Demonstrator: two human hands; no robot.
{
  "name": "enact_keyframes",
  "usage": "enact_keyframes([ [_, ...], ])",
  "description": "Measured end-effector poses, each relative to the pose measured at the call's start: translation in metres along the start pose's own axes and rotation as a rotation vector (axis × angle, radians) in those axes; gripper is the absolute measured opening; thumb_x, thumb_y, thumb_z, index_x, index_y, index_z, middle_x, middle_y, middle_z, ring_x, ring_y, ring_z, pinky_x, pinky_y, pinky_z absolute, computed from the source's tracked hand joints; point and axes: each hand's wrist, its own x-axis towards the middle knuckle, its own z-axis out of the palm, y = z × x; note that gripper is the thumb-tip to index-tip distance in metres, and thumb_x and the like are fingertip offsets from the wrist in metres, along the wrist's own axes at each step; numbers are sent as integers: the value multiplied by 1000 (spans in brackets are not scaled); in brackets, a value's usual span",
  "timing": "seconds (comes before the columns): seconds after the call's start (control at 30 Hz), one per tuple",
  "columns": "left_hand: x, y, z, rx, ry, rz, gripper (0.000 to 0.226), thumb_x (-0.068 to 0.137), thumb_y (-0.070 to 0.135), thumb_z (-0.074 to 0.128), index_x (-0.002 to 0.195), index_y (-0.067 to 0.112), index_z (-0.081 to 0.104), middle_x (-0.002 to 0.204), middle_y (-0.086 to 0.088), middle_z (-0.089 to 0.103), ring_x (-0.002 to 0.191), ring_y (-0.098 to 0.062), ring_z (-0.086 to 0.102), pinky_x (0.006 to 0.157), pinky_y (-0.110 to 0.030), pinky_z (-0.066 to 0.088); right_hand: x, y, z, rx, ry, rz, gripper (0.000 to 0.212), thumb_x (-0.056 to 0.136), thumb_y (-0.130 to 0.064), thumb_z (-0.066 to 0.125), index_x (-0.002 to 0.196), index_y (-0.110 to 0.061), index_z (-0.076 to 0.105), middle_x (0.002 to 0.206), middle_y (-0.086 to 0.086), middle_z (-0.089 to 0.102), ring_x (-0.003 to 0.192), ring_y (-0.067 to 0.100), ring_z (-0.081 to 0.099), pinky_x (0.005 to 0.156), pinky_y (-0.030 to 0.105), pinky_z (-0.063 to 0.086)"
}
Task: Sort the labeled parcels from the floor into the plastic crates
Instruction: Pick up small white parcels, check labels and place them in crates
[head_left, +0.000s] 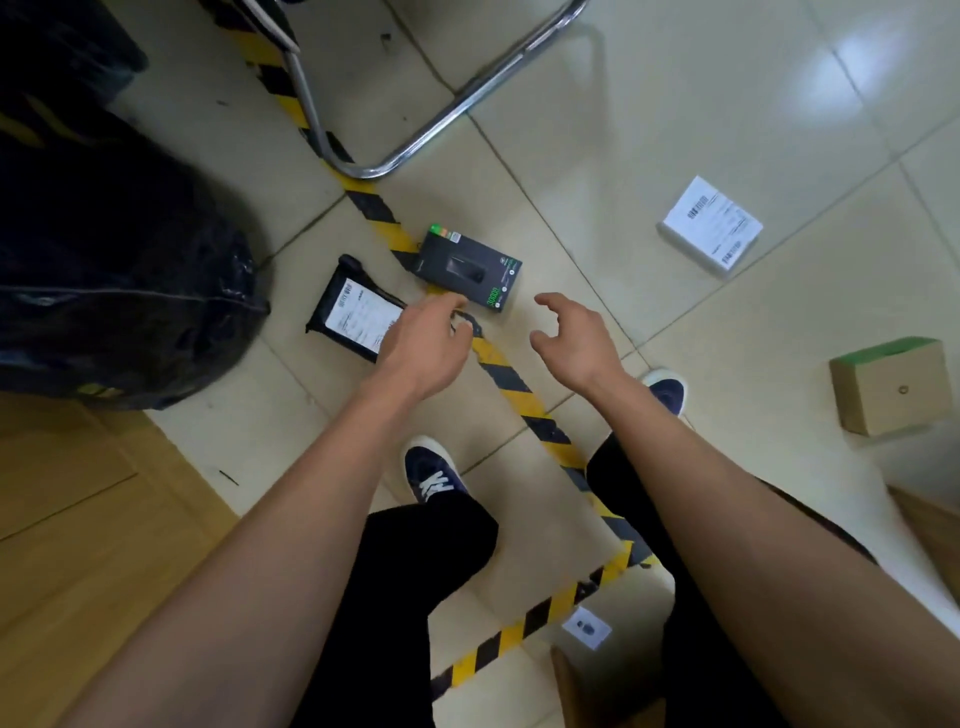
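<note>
Both hands are stretched forward and down toward the tiled floor, and nothing is held in either. The left hand is seen with loosely curled fingers over the near corner of a black mailer bag with a white shipping label; whether it already touches the bag cannot be told. The right hand is spread wide, apart from any parcel. Between and just beyond the two hands a dark product box with green print is lying flat, its long axis running from upper left to lower right, and the left hand is judged to be the nearer one. A large black plastic sack is found at the left, a chrome chair leg beyond, and a yellow-black tape line crosses the floor. Farther right a white labeled box and a brown carton with a green edge are lying, well apart from the hands. No crates are seen.
</note>
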Motion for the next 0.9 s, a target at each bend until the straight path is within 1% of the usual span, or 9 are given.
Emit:
enact_keyframes([
  [0.23, 102, -19, 62, -73, 83, -45, 47, 100, 20, 55, 147, 17, 51, 149, -9, 49, 135, -30, 48, 110, -41, 42, 92, 57, 23, 144, 145, 80, 50, 95, -8, 55, 144, -17, 54, 145, 7, 56, 132, 25, 54, 106, 32, 43],
  [0.3, 129, -21, 80, -121, 100, -96, 55, 97, 21, 56, 151, 18, 45, 152, -11, 43, 138, -35, 44, 111, -46, 43, 112, 73, 31, 225, 186, 125, 50, 94, -6, 54, 143, -17, 56, 144, 7, 58, 127, 24, 57, 99, 28, 46],
  [0.37, 154, -19, 95, -173, 103, -187, 64, 98, 25, 56, 158, 23, 33, 161, -13, 29, 144, -39, 34, 114, -48, 40, 130, 87, 38, 312, 224, 169, 50, 94, -5, 53, 141, -18, 57, 142, 6, 58, 116, 20, 61, 89, 24, 46],
  [0.4, 164, -17, 103, -182, 98, -233, 68, 99, 28, 55, 160, 26, 28, 166, -13, 19, 148, -40, 26, 115, -48, 37, 138, 91, 41, 362, 247, 192, 50, 93, -5, 53, 141, -19, 58, 141, 5, 59, 110, 18, 61, 87, 26, 49],
  [0.5, 189, -11, 123, -160, 68, -328, 77, 100, 31, 54, 163, 36, 11, 171, -9, -12, 155, -43, -3, 118, -57, 28, 157, 102, 51, 470, 320, 224, 52, 90, -3, 52, 139, -19, 59, 137, 4, 61, 106, 16, 62, 94, 33, 54],
  [0.57, 204, -11, 136, -118, 35, -358, 80, 101, 34, 52, 163, 40, 1, 169, -8, -21, 154, -45, -14, 118, -63, 24, 167, 109, 58, 512, 350, 226, 52, 89, -2, 51, 138, -20, 60, 136, 4, 62, 103, 15, 62, 92, 32, 54],
  [0.67, 222, -14, 155, -77, -13, -377, 81, 103, 43, 47, 161, 42, -9, 169, -10, -21, 153, -48, -17, 119, -65, 18, 176, 121, 68, 578, 369, 260, 55, 89, 1, 46, 138, -20, 60, 136, 3, 61, 105, 14, 61, 81, 26, 49],
  [0.77, 232, -11, 176, -6, -74, -347, 75, 104, 49, 41, 162, 41, -7, 169, -13, -19, 153, -48, -18, 119, -68, 12, 175, 134, 77, 615, 388, 305, 58, 87, 4, 42, 138, -19, 60, 137, 4, 60, 110, 17, 59, 84, 26, 49],
  [0.9, 234, -3, 198, 68, -97, -286, 74, 105, 44, 41, 163, 36, -4, 165, -18, -29, 151, -48, -24, 120, -69, 11, 171, 151, 82, 646, 398, 357, 59, 87, 4, 42, 138, -17, 60, 138, 6, 60, 122, 22, 58, 86, 27, 50],
])
